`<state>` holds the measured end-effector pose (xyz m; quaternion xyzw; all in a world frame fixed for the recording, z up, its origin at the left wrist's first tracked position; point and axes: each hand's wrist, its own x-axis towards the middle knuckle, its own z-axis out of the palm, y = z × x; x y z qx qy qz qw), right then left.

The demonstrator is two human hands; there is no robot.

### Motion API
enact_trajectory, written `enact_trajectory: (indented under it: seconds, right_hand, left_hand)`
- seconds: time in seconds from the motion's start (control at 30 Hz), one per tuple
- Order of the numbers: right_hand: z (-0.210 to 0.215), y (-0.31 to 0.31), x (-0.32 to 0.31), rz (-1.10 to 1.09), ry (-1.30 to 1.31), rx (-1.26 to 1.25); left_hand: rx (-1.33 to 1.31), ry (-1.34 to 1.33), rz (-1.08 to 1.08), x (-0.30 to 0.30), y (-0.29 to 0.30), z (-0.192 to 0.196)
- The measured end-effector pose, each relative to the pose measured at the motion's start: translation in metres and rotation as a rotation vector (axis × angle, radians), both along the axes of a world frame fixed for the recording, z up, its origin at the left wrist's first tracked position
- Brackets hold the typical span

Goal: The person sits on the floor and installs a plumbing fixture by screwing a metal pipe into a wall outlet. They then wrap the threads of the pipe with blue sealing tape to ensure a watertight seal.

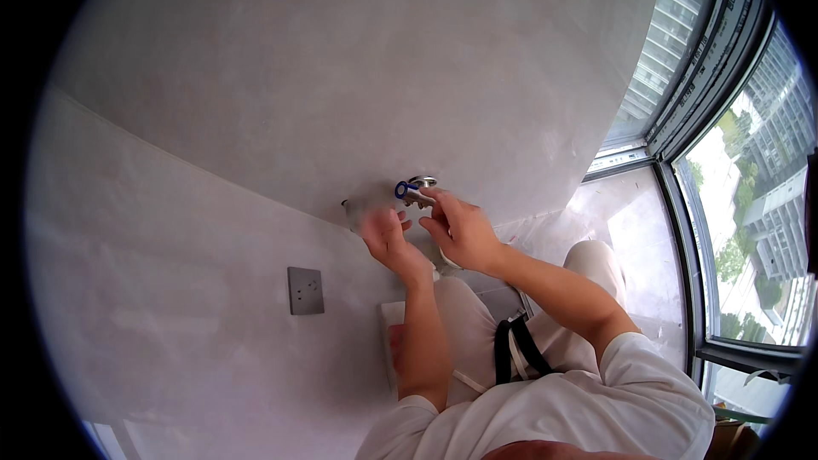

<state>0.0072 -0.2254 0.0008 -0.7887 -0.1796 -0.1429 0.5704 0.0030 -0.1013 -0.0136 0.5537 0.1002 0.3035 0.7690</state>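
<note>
Nearest to us, our left hand [388,238] is blurred, the fingers spread and grasping nothing, just beside the metal valve [417,190]. Our right hand [456,226] pinches this valve at its blue handle [404,190], where it sits on the grey wall [341,77]. Lower left, a square grey socket plate [306,290] is well apart. Farther right are windows [750,204].
</note>
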Motion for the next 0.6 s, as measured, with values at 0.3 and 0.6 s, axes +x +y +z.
enact_trajectory:
  seconds: [0.3,0.6]
  right_hand:
    - [-0.044,0.01,0.01,0.26,0.84,1.044]
    - [-0.036,0.014,0.011,-0.132,0.288,0.529]
  left_hand:
    - [0.445,0.072,0.126,0.019,0.004,0.029]
    - [0.328,0.16,0.097,0.02,0.014,-0.005]
